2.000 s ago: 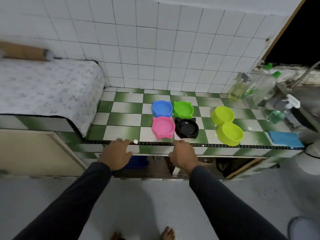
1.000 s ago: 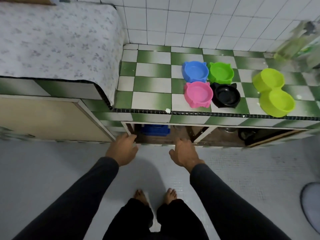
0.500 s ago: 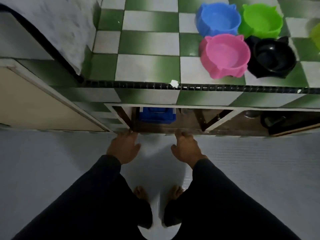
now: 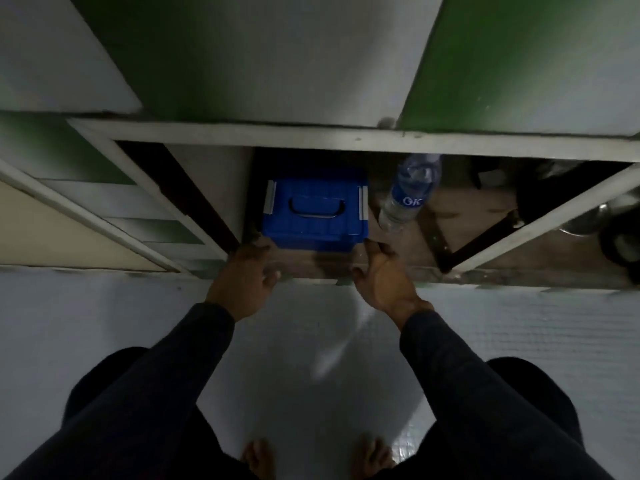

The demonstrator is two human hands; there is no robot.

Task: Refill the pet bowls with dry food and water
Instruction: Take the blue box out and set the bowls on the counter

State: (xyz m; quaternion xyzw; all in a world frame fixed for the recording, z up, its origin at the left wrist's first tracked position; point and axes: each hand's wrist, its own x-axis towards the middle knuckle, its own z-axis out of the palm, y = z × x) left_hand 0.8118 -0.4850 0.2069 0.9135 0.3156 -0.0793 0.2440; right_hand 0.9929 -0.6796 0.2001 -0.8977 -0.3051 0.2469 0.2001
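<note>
Under the bench, a blue box (image 4: 313,216) sits between both hands: left hand (image 4: 244,280) and right hand (image 4: 382,278) reach its front corners, fingers loosely spread, gripping nothing; a water bottle (image 4: 408,192) stands just right.

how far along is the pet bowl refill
Nothing looks done yet: no bowls are in view and nothing has been poured. In hand: both hands, left and right, reach the front corners of the blue box under the counter. The water bottle beside it is untouched. Filling remains.

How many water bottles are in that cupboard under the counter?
1: a clear plastic water bottle with a blue label, just right of the blue plastic lidded box. The dark right side may hide more.
</note>
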